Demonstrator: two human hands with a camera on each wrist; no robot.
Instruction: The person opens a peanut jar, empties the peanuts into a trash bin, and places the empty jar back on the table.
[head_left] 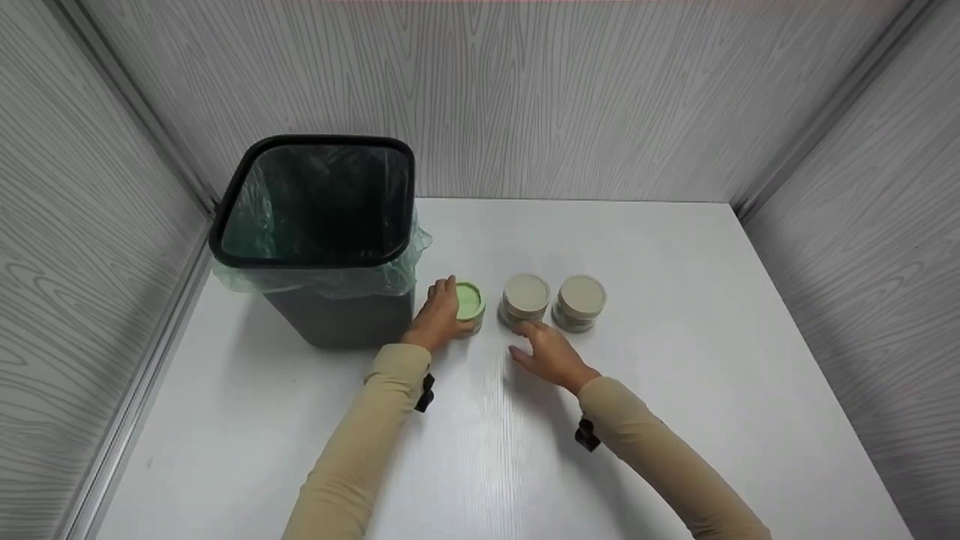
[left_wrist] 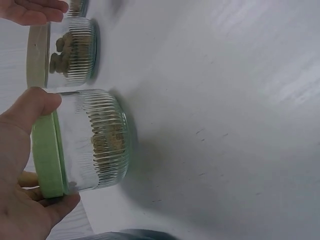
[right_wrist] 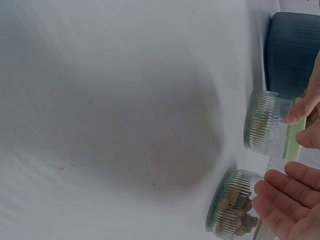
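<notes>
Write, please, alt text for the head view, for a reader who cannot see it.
A left hand grips a green-lidded jar beside a lined bin on a white table. The open right hand hovers near two beige-lidded jars.

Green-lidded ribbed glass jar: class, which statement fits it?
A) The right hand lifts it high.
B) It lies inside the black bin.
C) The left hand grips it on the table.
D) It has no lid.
C: the left hand curls round the green-lidded ribbed glass jar, which stands on the white table beside the bin.
</notes>
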